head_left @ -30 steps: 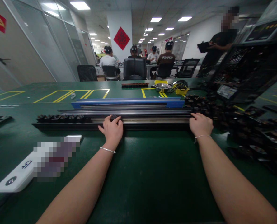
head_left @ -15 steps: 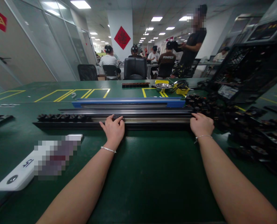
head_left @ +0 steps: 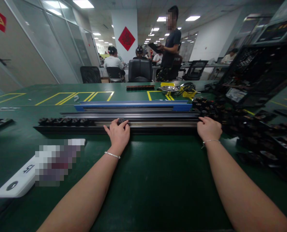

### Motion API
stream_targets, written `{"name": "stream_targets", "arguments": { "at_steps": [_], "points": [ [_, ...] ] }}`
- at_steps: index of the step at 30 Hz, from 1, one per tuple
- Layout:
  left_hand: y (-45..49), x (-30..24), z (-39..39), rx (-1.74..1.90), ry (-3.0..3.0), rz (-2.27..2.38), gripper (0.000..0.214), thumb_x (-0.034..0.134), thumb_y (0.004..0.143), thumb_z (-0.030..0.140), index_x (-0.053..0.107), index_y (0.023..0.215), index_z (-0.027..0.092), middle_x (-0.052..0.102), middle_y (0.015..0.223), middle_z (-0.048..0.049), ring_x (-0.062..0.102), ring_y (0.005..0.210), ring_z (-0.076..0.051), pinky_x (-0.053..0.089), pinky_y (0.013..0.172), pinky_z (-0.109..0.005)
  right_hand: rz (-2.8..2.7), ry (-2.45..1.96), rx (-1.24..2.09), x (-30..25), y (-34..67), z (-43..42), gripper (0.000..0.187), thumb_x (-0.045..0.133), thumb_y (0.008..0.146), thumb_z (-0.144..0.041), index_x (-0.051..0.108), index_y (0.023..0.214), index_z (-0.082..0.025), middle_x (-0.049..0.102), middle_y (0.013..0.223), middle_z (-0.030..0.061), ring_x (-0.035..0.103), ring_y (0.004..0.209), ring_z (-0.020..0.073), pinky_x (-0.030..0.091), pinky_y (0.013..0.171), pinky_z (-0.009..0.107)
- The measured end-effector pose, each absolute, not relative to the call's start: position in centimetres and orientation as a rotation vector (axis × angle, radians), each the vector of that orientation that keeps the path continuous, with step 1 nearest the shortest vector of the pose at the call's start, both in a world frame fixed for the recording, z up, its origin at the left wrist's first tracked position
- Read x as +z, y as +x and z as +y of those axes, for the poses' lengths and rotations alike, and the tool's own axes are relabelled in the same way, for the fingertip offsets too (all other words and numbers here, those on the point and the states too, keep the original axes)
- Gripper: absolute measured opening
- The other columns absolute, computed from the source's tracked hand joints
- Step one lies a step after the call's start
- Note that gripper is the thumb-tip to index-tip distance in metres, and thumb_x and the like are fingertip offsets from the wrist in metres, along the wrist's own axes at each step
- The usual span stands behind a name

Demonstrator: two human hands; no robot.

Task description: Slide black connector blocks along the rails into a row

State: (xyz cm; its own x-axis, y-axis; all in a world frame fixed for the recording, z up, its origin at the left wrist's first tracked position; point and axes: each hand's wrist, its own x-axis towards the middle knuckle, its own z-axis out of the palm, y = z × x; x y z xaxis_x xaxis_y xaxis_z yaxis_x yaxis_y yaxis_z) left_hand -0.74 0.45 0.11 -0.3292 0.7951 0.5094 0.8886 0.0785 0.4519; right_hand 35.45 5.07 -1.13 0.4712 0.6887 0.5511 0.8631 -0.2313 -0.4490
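A long black rail (head_left: 158,130) with a metallic channel lies crosswise on the green table. My left hand (head_left: 118,134) is at its middle, thumb and fingers closed around a small black part (head_left: 121,120) seated in the channel; the little finger sticks out to the left. Farther left, several similar black parts (head_left: 66,121) stand in a row in the rail. At the rail's right end, my right hand (head_left: 209,129) has its fingers curled over the edge, and its fingertips are partly hidden. Behind it lie another dark metal rail (head_left: 133,115) and a blue-ended rail (head_left: 182,106).
A heap of black parts (head_left: 262,129) spreads on the right, near a tilted black crate (head_left: 257,71). A white device (head_left: 15,185) lies at the left front. Behind the rails are a metal bowl (head_left: 169,89) and a dark strip (head_left: 140,87). People sit beyond the table.
My left hand has shifted very slightly right with the small black part. My right hand stays in place. In the background, a standing person has moved left.
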Motion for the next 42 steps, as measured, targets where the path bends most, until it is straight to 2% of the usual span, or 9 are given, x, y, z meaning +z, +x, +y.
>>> {"name": "stream_targets", "arguments": {
  "at_steps": [24, 42],
  "points": [
    [-0.42, 0.11, 0.25, -1.028, -1.864, -2.139, 0.030, 0.047, 0.088, 0.028, 0.071, 0.105, 0.031, 0.057, 0.126, -0.0097, 0.050, 0.122, -0.026, 0.007, 0.111, -0.064, -1.284, -2.013, -0.322, -1.15, 35.52, 5.08, 0.039, 0.044, 0.077, -0.027, 0.074, 0.103, -0.026, 0.065, 0.119, 0.0010, 0.053, 0.107, 0.0254, 0.042, 0.094, 0.042],
    [-0.14, 0.44, -0.08, -1.021, -1.954, -2.091, 0.029, 0.048, 0.087, 0.026, 0.072, 0.102, 0.034, 0.059, 0.126, -0.0069, 0.051, 0.120, -0.024, 0.005, 0.111, -0.064, -1.285, -2.007, -0.317, -1.14, 35.57, 5.04, 0.039, 0.045, 0.076, -0.027, 0.074, 0.103, -0.027, 0.065, 0.119, 0.0012, 0.053, 0.107, 0.0258, 0.042, 0.094, 0.044]
  ]
}}
